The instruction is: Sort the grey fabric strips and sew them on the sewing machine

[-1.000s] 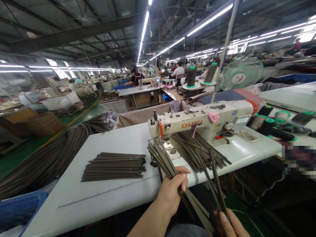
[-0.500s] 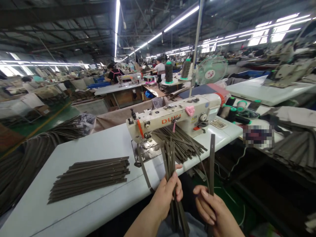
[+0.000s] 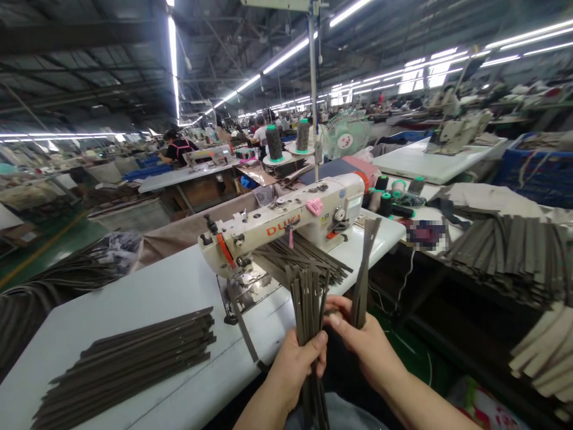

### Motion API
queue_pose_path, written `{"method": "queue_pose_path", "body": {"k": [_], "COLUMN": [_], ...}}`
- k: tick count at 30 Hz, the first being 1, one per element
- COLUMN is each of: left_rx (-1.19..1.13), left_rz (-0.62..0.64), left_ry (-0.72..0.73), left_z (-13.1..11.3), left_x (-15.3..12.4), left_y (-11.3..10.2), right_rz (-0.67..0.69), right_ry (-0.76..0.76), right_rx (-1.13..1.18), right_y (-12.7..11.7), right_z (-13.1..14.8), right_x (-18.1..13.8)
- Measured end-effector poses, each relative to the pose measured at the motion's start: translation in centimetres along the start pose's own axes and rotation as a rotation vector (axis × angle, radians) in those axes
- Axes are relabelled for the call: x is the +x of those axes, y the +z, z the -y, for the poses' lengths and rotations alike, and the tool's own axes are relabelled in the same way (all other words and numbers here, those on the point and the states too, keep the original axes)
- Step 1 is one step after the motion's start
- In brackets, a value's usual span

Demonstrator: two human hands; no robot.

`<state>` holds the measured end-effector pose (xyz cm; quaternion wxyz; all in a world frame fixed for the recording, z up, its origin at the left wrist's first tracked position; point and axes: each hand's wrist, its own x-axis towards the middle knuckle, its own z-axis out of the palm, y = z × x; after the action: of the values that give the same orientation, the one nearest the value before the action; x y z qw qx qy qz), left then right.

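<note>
My left hand (image 3: 295, 364) is closed round a bundle of long dark brown strips (image 3: 308, 298) held upright in front of the white table's edge. My right hand (image 3: 362, 346) grips a separate dark strip (image 3: 364, 269) that rises beside the bundle, and its fingers nearly touch the left hand. Just behind stands a cream sewing machine (image 3: 286, 230) with more strips (image 3: 299, 257) fanned out under its arm. A flat stack of the same strips (image 3: 129, 361) lies on the table (image 3: 147, 286) to the left.
Another heap of strips (image 3: 501, 257) lies on a bench to the right, with thread cones (image 3: 394, 200) behind it. Two tall thread spools (image 3: 274, 143) and a fan (image 3: 345, 134) stand behind the machine. Coiled dark strips (image 3: 49, 286) hang at left. Other workers sit far back.
The view has swung right. My left hand turned the bundle from a slant to upright. My right hand rose with its strip and came close to the left hand.
</note>
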<state>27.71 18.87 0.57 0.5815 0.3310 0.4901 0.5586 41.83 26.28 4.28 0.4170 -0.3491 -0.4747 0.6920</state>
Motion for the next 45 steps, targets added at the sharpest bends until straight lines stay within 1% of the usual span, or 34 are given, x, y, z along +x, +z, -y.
{"method": "queue_pose_path", "body": {"k": [3, 10, 12, 14, 16, 19, 23, 27, 32, 34, 37, 40, 45], "left_rx": [0.013, 0.047, 0.025, -0.004, -0.021, -0.002, 0.064, 0.035, -0.03, -0.034, -0.002, 0.03, 0.099], "left_rz": [0.048, 0.195, 0.215, 0.222, 0.21, 0.154, 0.126, 0.115, 0.133, 0.132, 0.141, 0.155, 0.17], "left_ry": [-0.002, -0.006, 0.013, 0.019, 0.015, 0.0, -0.044, -0.072, -0.055, -0.044, -0.044, -0.075, -0.102], "left_z": [0.0, -0.1, 0.0, 0.1, 0.3, 0.5, 0.6, 0.6, 1.1, 1.3, 1.2, 0.8, 0.7], "left_x": [-0.1, -0.3, -0.3, -0.2, -0.1, 0.0, 0.1, 0.0, 0.0, 0.0, 0.1, 0.0, 0.0], "left_y": [0.1, 0.0, 0.0, 0.0, 0.1, 0.2, 0.5, 0.7, 0.6, 0.5, 0.4, 0.5, 0.8], "right_rz": [0.013, 0.08, 0.11, 0.126, 0.108, 0.062, 0.041, -0.009, 0.054, 0.057, 0.065, 0.087, 0.145], "right_ry": [-0.021, 0.056, 0.07, 0.078, 0.058, 0.012, -0.026, -0.063, -0.036, -0.031, -0.021, -0.009, 0.047], "right_rx": [-0.008, 0.063, 0.066, 0.07, 0.06, 0.009, -0.099, -0.162, -0.132, -0.118, -0.112, -0.095, -0.118], "right_y": [0.4, 0.4, 0.2, 0.0, -0.2, -0.3, -0.1, 0.0, -0.5, -0.6, -0.3, 0.1, 0.3], "right_z": [0.4, 1.9, 1.9, 1.6, 1.2, 0.8, 1.1, 1.3, 0.6, 0.4, 0.6, 1.2, 1.5], "right_x": [0.5, 1.2, 1.4, 1.7, 1.9, 2.0, 1.7, 1.4, 1.7, 1.8, 1.7, 1.4, 1.1]}}
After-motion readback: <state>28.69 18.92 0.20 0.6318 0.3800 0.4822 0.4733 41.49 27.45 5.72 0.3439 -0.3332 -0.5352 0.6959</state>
